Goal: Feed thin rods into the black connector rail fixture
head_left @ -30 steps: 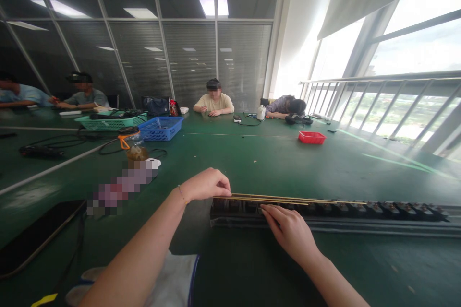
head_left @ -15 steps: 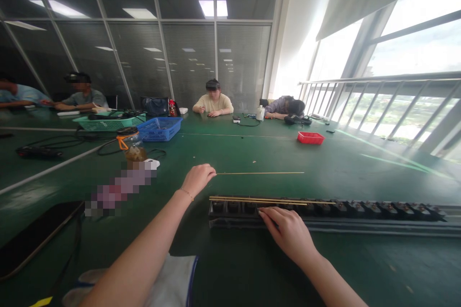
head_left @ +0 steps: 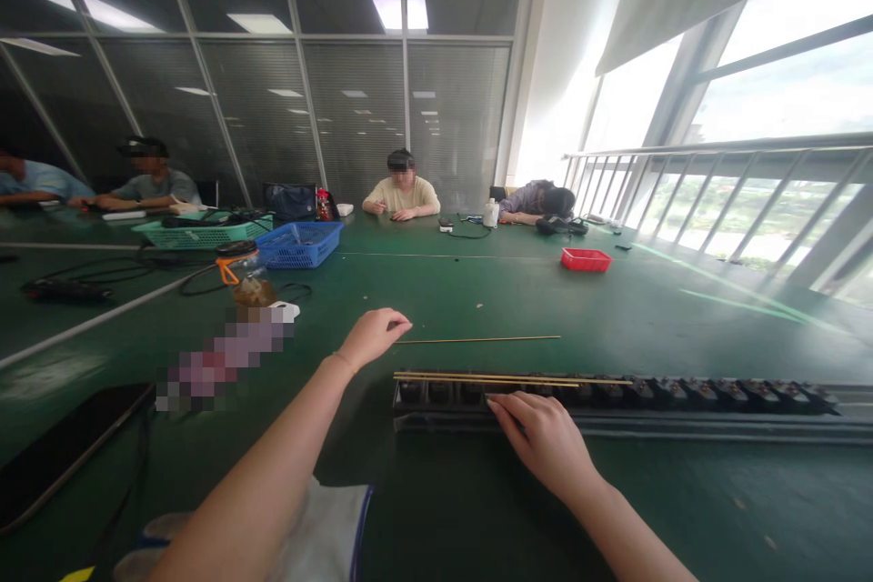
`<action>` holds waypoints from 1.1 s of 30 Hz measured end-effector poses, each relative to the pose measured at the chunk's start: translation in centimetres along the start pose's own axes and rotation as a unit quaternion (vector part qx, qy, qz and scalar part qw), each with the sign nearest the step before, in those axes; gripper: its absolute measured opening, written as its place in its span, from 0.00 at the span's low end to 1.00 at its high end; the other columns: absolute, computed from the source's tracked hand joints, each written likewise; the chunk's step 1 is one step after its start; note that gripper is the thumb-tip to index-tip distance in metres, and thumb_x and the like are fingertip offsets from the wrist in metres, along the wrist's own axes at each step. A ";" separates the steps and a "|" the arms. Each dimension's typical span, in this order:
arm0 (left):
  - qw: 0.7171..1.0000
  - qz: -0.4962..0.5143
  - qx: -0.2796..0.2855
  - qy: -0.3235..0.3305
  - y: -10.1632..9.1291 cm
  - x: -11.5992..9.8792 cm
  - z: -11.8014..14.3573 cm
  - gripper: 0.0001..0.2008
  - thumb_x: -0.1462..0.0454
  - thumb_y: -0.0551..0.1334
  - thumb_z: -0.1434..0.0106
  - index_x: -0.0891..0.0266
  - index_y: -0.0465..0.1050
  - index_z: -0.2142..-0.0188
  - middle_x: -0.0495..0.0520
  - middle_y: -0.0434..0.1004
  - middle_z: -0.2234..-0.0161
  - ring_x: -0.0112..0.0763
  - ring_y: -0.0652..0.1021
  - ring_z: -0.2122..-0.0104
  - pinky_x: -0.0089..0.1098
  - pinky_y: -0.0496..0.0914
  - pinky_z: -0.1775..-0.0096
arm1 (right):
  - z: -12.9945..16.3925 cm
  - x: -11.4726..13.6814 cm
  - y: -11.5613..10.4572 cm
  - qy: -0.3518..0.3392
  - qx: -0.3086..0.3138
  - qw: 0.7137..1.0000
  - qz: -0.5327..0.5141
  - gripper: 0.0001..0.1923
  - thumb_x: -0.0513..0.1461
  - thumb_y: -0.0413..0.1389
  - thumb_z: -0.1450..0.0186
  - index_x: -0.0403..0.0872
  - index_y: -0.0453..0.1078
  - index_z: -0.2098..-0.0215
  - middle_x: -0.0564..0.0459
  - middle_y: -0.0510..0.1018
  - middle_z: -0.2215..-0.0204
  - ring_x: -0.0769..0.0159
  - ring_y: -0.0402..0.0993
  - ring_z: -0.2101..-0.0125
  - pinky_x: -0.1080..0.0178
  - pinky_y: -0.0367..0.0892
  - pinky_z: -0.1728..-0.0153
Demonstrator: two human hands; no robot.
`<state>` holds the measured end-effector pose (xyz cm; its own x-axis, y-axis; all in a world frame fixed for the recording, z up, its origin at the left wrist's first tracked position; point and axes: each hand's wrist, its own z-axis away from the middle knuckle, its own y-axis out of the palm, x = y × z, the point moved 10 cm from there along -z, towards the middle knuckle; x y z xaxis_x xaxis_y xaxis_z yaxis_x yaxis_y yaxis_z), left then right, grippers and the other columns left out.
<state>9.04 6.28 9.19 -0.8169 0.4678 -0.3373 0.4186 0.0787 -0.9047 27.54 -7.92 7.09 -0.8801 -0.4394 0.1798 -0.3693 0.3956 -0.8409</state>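
Observation:
My left hand [head_left: 375, 336] is just above the table, thumb and fingers slightly apart, with nothing held. Right beneath its fingertips a thin wooden stick [head_left: 484, 340] lies on the green tabletop. My right hand [head_left: 542, 432] grips the near edge of a long black tray [head_left: 436, 423], its fingertips at the rim. The tray has a row of compartments; toward its right end they hold small dark pieces. A few more thin sticks [head_left: 505, 378] lie lengthwise across the top of the tray's left part.
A red basket [head_left: 585, 261] stands beyond the tray. To the left are a blue basket [head_left: 300, 245], a green basket [head_left: 205, 233], a jar [head_left: 249, 277] and a dark phone-like slab [head_left: 75, 446]. Several people sit across the table [head_left: 423, 286]. A pale cloth [head_left: 327, 527] lies near my left forearm.
My left hand has let go of the thin stick, which dropped slightly and now rests on the table. My right hand stays at the tray.

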 end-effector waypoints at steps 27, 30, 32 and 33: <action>0.975 -0.004 0.181 0.131 0.0 -8.3 3.1 0.08 0.63 0.54 0.43 0.60 0.72 0.71 0.47 0.75 0.72 0.26 0.72 0.72 0.24 0.61 0.71 | 0.0 0.2 -0.6 -0.003 -0.021 1.000 0.005 0.17 0.43 0.40 0.34 0.50 0.70 0.62 0.53 0.76 0.71 0.71 0.71 0.70 0.69 0.60 0.70; 0.984 -0.037 0.111 0.134 -1.4 -8.2 2.5 0.08 0.64 0.53 0.42 0.59 0.70 0.70 0.48 0.74 0.69 0.28 0.72 0.69 0.26 0.61 0.69 | 0.0 0.2 -0.5 -0.003 -0.017 1.000 -0.003 0.17 0.43 0.40 0.34 0.49 0.70 0.62 0.53 0.76 0.70 0.71 0.71 0.70 0.69 0.60 0.70; 0.990 -0.049 0.054 0.123 -2.5 -7.6 1.9 0.08 0.64 0.52 0.41 0.59 0.69 0.70 0.49 0.73 0.67 0.29 0.72 0.68 0.27 0.62 0.68 | 0.0 0.2 -0.4 -0.002 -0.013 1.000 -0.008 0.17 0.42 0.40 0.34 0.49 0.70 0.62 0.53 0.76 0.69 0.71 0.71 0.70 0.69 0.60 0.70; 0.992 -0.053 0.028 0.113 -2.9 -7.1 1.6 0.09 0.64 0.51 0.40 0.59 0.69 0.70 0.49 0.73 0.67 0.29 0.72 0.68 0.27 0.62 0.67 | 0.0 0.1 -0.3 -0.002 -0.011 1.000 -0.009 0.16 0.42 0.41 0.34 0.49 0.70 0.63 0.53 0.76 0.69 0.71 0.71 0.70 0.68 0.60 0.70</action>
<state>13.03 1.32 13.77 -0.7419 0.6462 -0.1789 0.3074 0.0908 -0.9472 27.54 -8.12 7.39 -0.8719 -0.4501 0.1927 -0.3919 0.4056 -0.8258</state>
